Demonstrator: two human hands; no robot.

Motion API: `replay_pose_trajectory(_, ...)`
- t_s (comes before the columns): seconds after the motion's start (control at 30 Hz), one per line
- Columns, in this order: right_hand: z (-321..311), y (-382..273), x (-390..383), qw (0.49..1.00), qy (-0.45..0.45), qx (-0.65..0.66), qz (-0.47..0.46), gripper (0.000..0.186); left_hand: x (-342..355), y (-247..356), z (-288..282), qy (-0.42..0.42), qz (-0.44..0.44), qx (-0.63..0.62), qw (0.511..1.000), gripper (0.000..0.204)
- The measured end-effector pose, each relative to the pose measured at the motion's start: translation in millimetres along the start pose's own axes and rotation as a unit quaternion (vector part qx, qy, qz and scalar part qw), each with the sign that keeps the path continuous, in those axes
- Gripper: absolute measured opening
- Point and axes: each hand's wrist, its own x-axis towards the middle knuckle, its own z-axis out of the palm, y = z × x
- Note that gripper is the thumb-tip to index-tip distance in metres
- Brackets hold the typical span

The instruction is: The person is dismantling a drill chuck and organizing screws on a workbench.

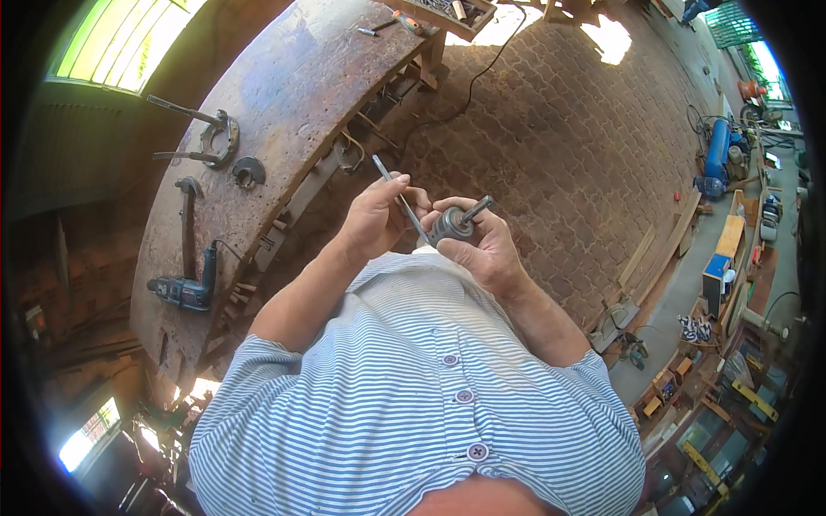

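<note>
My left hand (372, 215) pinches a long, thin metal rod (406, 206) between thumb and fingers. The rod slants, its upper end pointing up and left, its lower end close to my right hand. My right hand (492, 251) is wrapped round a grey, round, cup-like metal piece (449, 227) with a short shank (478, 207) sticking out toward the upper right. It resembles a core bit. Both hands are close together in front of my striped shirt. Whether the rod's lower end touches the grey piece, I cannot tell.
On the worn bench (284, 112) at the left lie a corded power drill (188, 291), a hammer (188, 224), a two-handled ring tool (220, 138) and a dark round part (249, 172). A screwdriver (407, 21) lies farther off. Brick paving (551, 146) stretches ahead; a blue tank (716, 153) stands right.
</note>
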Motion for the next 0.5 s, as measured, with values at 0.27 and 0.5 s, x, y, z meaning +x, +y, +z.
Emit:
replay_pose_trajectory(0.27,-63.5,-23.1,13.5,0.993,-0.015,-0.108,-0.042,0.055,5.6,8.0,59.9,0.04,0.106,0.034,0.993,0.012)
replay_pose_trajectory(0.5,-49.4,-30.3,31.7,0.997,-0.027,-0.065,-0.034,0.057,-5.2,35.2,43.3,0.036,0.133,0.207,0.969,0.01)
